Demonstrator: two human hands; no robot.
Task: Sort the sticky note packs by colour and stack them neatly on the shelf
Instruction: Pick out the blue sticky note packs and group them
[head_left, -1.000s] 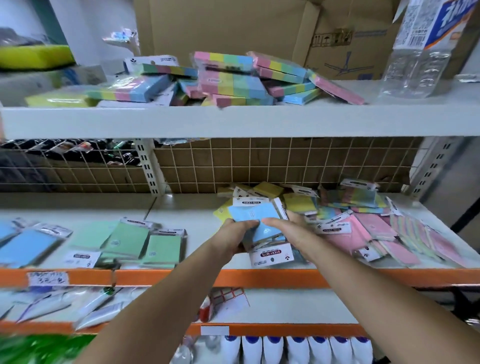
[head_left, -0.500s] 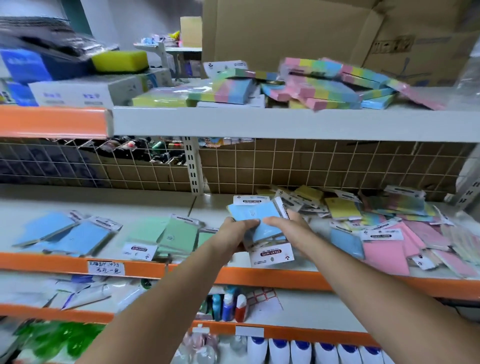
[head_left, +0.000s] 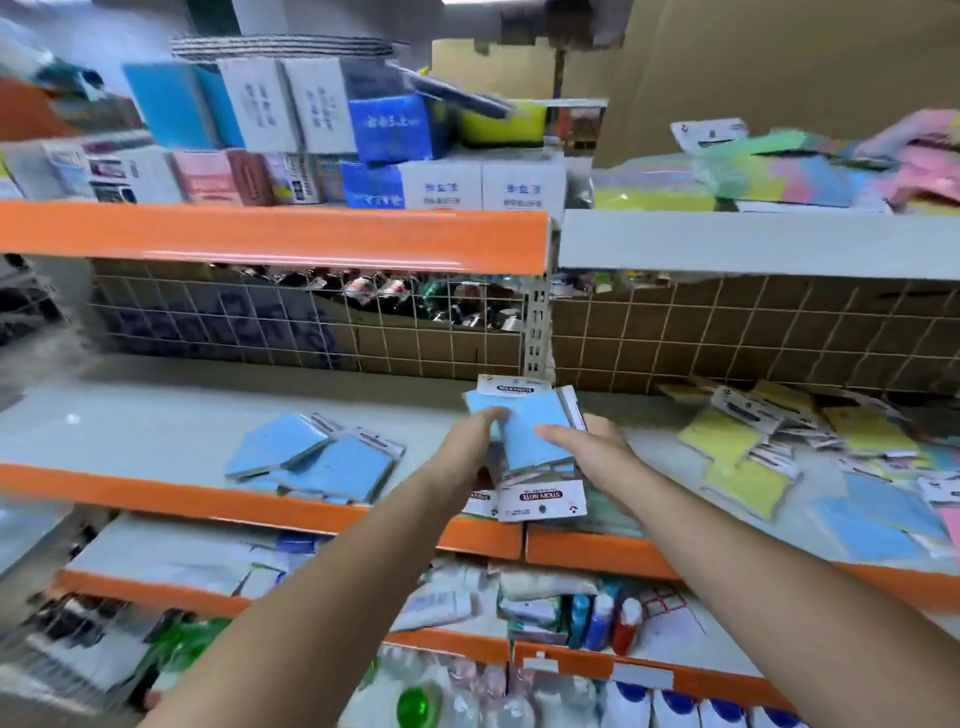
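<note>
Both hands, left hand and right hand, still grip the blue sticky note packs, now carried leftward near the blue pile, seemingly above the shelf.

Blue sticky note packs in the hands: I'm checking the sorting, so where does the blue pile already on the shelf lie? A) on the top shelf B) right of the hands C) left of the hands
C: the blue pile lies on the middle shelf, left of the hands' blue sticky note packs; yellow packs lie right.
</note>
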